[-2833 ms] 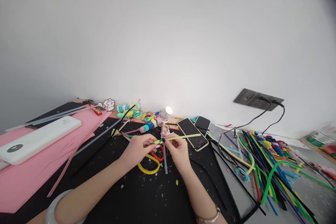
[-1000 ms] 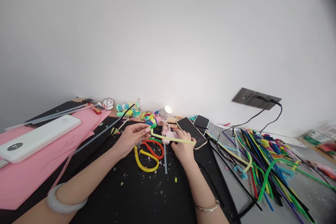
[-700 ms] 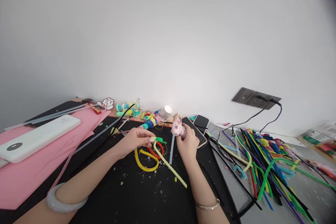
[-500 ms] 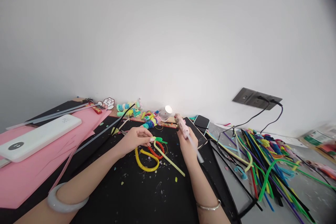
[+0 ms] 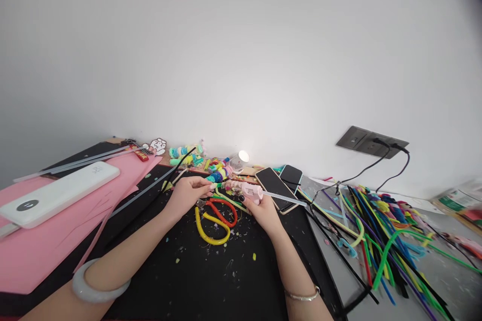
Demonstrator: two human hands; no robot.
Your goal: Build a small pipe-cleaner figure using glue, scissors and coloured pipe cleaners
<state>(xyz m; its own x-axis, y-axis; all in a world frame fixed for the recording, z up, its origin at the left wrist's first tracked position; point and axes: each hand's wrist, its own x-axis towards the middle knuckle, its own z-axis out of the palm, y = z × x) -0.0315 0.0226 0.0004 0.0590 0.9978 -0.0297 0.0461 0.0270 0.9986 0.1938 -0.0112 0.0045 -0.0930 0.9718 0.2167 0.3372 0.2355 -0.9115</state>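
My left hand (image 5: 192, 193) pinches a small green fuzzy piece (image 5: 219, 186) between thumb and fingertips. A pink glue gun (image 5: 250, 191) lies level in my right hand (image 5: 262, 209), its nozzle pointing left at the green piece; whether they touch is too small to tell. A clear glue stick (image 5: 284, 198) sticks out of the gun's back end. Just below the hands are scissors with red and yellow handles (image 5: 213, 236) on the black mat (image 5: 211, 281). A pale yellow-green stem (image 5: 235, 202) extends to the right from near my left fingertips, partly behind the gun.
Two phones (image 5: 276, 188) lie behind my right hand. Pipe cleaners (image 5: 391, 241) and black cables spread over the right side. Pink sheets (image 5: 64, 230) with a white power bank (image 5: 64, 193) cover the left. A lit lamp (image 5: 241, 159) and colourful fuzzy figures (image 5: 184, 153) stand along the wall.
The glue gun has turned from pointing away to pointing left, and its nozzle has come up to the green piece. My left hand has shifted slightly up and left, uncovering a phone and the red handle.
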